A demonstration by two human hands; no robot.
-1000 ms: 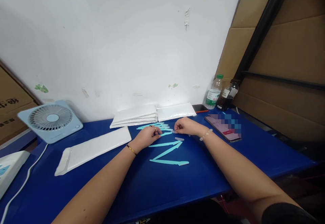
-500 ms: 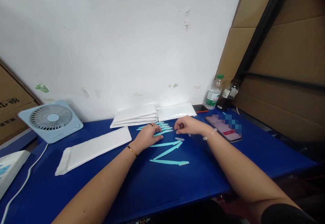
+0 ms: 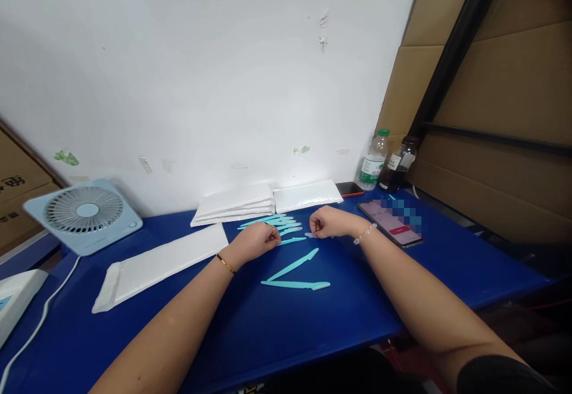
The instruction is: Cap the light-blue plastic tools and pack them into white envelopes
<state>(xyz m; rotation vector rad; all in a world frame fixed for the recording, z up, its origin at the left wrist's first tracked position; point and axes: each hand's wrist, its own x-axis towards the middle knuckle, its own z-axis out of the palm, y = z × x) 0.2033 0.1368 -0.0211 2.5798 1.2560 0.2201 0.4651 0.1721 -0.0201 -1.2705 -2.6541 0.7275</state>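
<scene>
Pinches a slim turquoise plastic stick (image 3: 294, 241) by its left end in the nearly closed grip of the left hand (image 3: 258, 238), and apparently a small pale translucent piece (image 3: 308, 235) in the similarly closed grip of the right hand (image 3: 334, 222), likely to line up tip and piece, midway along the blue surface (image 3: 286, 328) towards its far edge. Reaches in from the near edge with wrists turned inward and fingers curled towards each other.

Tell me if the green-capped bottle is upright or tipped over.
Upright: the green-capped bottle stands on the blue table with its cap at the top.
</scene>
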